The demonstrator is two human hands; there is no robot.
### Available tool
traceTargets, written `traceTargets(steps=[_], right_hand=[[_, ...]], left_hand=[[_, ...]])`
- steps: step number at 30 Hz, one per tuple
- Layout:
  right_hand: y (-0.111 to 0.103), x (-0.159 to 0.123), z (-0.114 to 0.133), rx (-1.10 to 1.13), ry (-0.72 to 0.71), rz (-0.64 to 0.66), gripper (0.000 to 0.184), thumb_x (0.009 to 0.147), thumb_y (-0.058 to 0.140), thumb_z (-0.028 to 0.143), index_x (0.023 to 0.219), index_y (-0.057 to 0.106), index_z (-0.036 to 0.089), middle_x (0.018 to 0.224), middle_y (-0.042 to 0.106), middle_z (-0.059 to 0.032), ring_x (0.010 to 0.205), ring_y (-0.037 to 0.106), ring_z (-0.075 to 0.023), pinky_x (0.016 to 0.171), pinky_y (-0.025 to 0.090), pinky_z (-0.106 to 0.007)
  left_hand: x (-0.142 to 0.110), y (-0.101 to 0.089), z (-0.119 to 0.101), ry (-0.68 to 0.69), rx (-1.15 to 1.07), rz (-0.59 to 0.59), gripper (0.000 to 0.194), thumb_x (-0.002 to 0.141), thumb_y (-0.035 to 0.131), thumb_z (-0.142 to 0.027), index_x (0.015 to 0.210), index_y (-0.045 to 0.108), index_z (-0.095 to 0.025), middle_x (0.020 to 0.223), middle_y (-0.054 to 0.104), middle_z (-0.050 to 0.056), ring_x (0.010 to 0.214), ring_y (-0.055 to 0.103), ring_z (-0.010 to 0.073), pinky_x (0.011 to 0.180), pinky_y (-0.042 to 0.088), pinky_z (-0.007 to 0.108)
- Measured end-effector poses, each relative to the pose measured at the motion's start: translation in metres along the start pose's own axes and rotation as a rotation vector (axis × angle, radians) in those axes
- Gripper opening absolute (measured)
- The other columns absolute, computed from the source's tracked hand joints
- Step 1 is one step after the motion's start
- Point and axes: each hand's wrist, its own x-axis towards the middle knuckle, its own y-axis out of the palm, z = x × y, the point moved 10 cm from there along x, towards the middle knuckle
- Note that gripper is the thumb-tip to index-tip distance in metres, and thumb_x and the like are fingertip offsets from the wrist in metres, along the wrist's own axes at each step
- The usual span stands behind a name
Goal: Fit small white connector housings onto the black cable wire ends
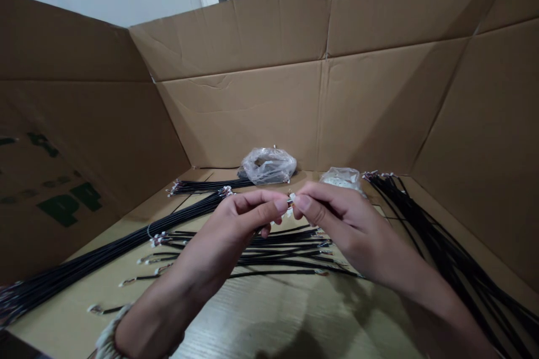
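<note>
So from the head cam the left hand (248, 216) pinches thin wires (289, 201) and the right hand (341, 219) pinches a tiny white connector (293, 196) (fingertips almost meeting), above mid-worktop (252, 320), with black cables (282, 263) below and a cable bundle (421, 224) along its right edge.
</note>
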Motion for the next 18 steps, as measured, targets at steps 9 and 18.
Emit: traceTargets(steps=[9, 18], right_hand=[[-0.001, -0.003, 0.008, -0.022, -0.066, -0.007, 0.029, 0.109, 0.053, 0.033, 0.083, 0.063, 0.025, 0.08, 0.061, 0.0073, 0.077, 0.054, -0.01, 0.073, 0.041, -0.022], [0.005, -0.004, -0.001, 0.096, 0.023, 0.047, 0.032, 0.107, 0.053, 0.034, 0.077, 0.058, 0.024, 0.071, 0.048, 0.0065, 0.066, 0.04, -0.0122, 0.062, 0.033, -0.027]], left_hand=[[0.002, 0.009, 0.005, -0.112, -0.064, 0.139, 0.025, 0.073, 0.092, -0.041, 0.078, 0.082, -0.018, 0.076, 0.064, 0.0, 0.074, 0.05, 0.0107, 0.063, 0.039, 0.021], [0.004, 0.015, 0.002, -0.07, -0.036, 0.237, 0.023, 0.078, 0.087, -0.039, 0.077, 0.081, -0.017, 0.083, 0.068, 0.001, 0.078, 0.053, 0.011, 0.069, 0.041, 0.022]])
